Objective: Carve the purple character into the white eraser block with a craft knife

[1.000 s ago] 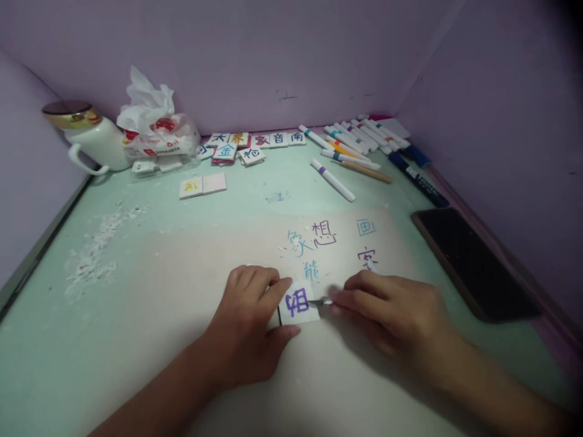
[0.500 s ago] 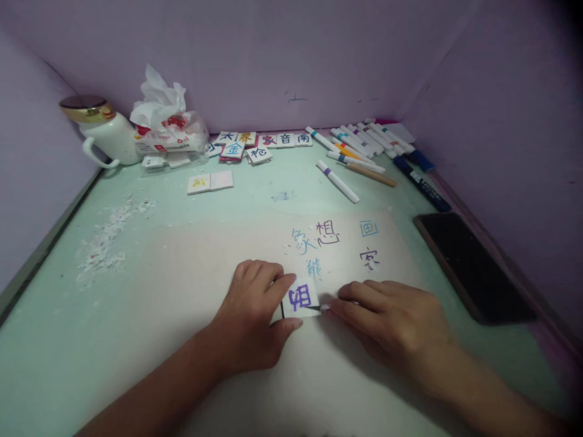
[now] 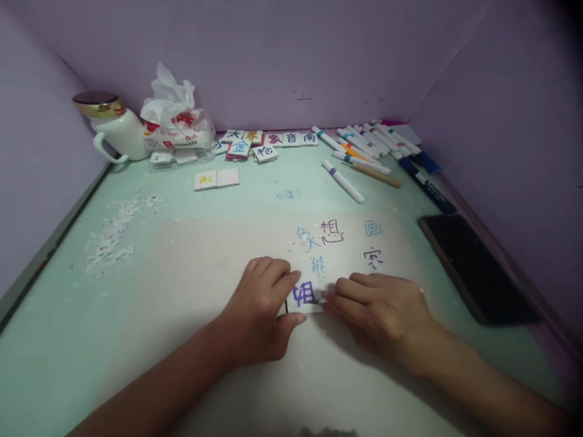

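Note:
A small white tile [image 3: 304, 296] with a purple character lies on a pale sheet [image 3: 191, 285] spread over the green table. My left hand [image 3: 259, 312] pinches the tile between thumb and forefinger, holding it down. My right hand [image 3: 378, 309] is closed round a thin tool; its tip sits at the tile's right edge, mostly hidden by the fingers. Blue and purple characters [image 3: 321, 240] are written on the sheet just beyond the hands.
Several markers [image 3: 364, 149] lie at the back right, a dark phone [image 3: 473, 267] at the right. Lettered tiles [image 3: 264, 142] line the back wall, two more tiles [image 3: 216, 179] sit nearer. A white mug [image 3: 118, 130], a tissue pack [image 3: 175, 124] and white scraps [image 3: 113, 233] are at the left.
My right hand has slid left, bringing the tool's tip in over the tile's edge so less of the blade shows. The view has shifted slightly left. My left hand keeps its hold.

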`<move>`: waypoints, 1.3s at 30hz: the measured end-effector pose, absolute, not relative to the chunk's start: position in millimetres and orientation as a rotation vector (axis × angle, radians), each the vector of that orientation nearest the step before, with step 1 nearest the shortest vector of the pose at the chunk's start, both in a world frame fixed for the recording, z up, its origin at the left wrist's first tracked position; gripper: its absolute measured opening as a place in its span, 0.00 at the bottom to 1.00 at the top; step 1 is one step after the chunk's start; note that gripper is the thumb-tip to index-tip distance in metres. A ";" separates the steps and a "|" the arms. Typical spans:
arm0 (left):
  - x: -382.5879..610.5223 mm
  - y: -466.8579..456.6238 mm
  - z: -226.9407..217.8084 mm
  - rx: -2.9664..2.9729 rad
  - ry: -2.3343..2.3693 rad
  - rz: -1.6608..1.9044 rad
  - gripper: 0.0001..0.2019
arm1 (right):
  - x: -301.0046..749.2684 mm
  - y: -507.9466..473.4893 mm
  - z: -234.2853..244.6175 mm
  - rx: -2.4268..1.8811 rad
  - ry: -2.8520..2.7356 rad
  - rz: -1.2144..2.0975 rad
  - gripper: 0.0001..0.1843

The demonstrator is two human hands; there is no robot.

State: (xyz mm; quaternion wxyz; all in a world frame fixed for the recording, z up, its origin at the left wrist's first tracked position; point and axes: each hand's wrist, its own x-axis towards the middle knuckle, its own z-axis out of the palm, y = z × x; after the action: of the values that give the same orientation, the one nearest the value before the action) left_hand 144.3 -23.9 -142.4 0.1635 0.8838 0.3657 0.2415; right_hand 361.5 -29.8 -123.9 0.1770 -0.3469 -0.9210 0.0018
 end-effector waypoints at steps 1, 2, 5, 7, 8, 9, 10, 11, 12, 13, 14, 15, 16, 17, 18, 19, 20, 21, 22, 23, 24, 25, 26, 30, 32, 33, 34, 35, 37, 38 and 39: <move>144.5 -23.8 -142.8 2.516 1.038 0.692 0.19 | 360.4 -30.1 -123.9 -0.984 -2.603 -0.002 0.14; 144.5 -23.7 -143.3 2.513 1.037 0.693 0.19 | 359.5 -30.2 -124.0 -0.984 -2.600 -0.009 0.14; 144.1 -23.5 -144.2 2.511 1.046 0.699 0.19 | 359.0 -29.4 -123.4 -0.977 -2.620 0.017 0.14; 143.8 -23.4 -144.0 2.499 1.059 0.696 0.19 | 360.2 -27.8 -121.3 -0.961 -2.654 0.056 0.14; 143.7 -23.3 -143.7 2.492 1.063 0.689 0.19 | 361.0 -26.6 -119.7 -0.951 -2.682 0.079 0.14; 143.7 -23.2 -143.4 2.488 1.064 0.681 0.18 | 361.9 -25.1 -117.8 -0.943 -2.714 0.097 0.13; 143.8 -23.1 -143.0 2.486 1.064 0.675 0.18 | 362.7 -23.4 -115.8 -0.934 -2.750 0.111 0.13; 143.9 -23.1 -142.7 2.488 1.062 0.672 0.18 | 363.5 -21.6 -113.9 -0.920 -2.783 0.121 0.13; 144.1 -23.0 -142.4 2.491 1.060 0.674 0.18 | 364.2 -19.9 -112.2 -0.904 -2.806 0.122 0.13; 144.2 -22.9 -142.2 2.493 1.061 0.674 0.18 | 364.9 -18.5 -111.0 -0.890 -2.825 0.118 0.13; 144.4 -22.9 -142.0 2.493 1.061 0.677 0.18 | 365.5 -17.3 -110.2 -0.876 -2.841 0.113 0.13; 144.5 -22.9 -141.9 2.493 1.062 0.680 0.17 | 366.1 -16.6 -109.8 -0.864 -2.851 0.108 0.13; 144.5 -23.0 -141.7 2.493 1.066 0.680 0.17 | 366.7 -16.4 -109.9 -0.856 -2.856 0.106 0.12; 144.5 -23.0 -141.6 2.493 1.067 0.676 0.17 | 367.3 -16.5 -110.3 -0.858 -2.854 0.105 0.12; 144.5 -23.1 -141.4 2.495 1.070 0.674 0.17 | 367.8 -17.0 -110.9 -0.865 -2.853 0.111 0.12; 144.5 -23.2 -141.3 2.498 1.072 0.670 0.17 | 368.2 -17.5 -111.5 -0.875 -2.849 0.120 0.12; 144.4 -23.3 -141.2 2.501 1.072 0.667 0.17 | 368.7 -18.1 -111.9 -0.889 -2.843 0.132 0.12; 144.3 -23.3 -141.3 2.505 1.070 0.665 0.18 | 369.0 -18.6 -112.2 -0.912 -2.837 0.145 0.11; 144.2 -23.4 -141.4 2.509 1.068 0.665 0.18 | 369.5 -18.7 -112.2 -0.935 -2.832 0.157 0.11; 144.2 -23.4 -141.7 2.515 1.067 0.668 0.18 | 370.0 -18.7 -112.0 -0.958 -2.825 0.168 0.11; 144.1 -23.3 -142.0 2.520 1.070 0.674 0.18 | 370.8 -18.4 -111.7 -0.977 -2.816 0.178 0.11; 144.1 -23.3 -142.4 2.524 1.071 0.678 0.18 | 371.9 -18.2 -111.3 -0.995 -2.804 0.189 0.11; 144.1 -23.1 -142.9 2.529 1.076 0.688 0.18 | 373.4 -18.0 -111.1 -1.010 -2.793 0.208 0.11; 144.5 -23.9 -144.2 2.558 1.150 0.723 0.18 | 381.8 -22.1 -111.6 -1.125 -2.632 0.300 0.12; 145.7 -26.5 -144.2 2.596 1.250 0.693 0.22 | 384.9 -27.0 -112.9 -1.222 -2.446 0.362 0.10; 146.5 -28.6 -143.9 2.620 1.304 0.670 0.25 | 385.6 -29.6 -113.9 -1.267 -2.345 0.387 0.09; 147.5 -31.1 -143.5 2.643 1.347 0.652 0.29 | 385.5 -32.0 -115.1 -1.309 -2.258 0.407 0.08; 148.4 -33.9 -142.9 2.663 1.375 0.650 0.32 | 384.8 -34.1 -116.6 -1.351 -2.190 0.415 0.08; 149.8 -38.9 -141.2 2.689 1.396 0.704 0.33 | 382.0 -36.9 -120.2 -1.421 -2.130 0.414 0.08; 149.9 -40.5 -140.1 2.694 1.405 0.742 0.32 | 380.2 -37.8 -122.4 -1.447 -2.126 0.418 0.09; 149.6 -41.2 -139.0 2.696 1.411 0.767 0.31 | 378.4 -38.6 -124.6 -1.462 -2.124 0.423 0.09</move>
State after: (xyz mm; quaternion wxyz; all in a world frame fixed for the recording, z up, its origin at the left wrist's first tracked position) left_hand 149.6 -41.2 -139.0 0.0017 0.8590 0.4498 0.2445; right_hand 378.4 -38.6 -124.6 0.2611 -0.5401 -0.7847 0.1562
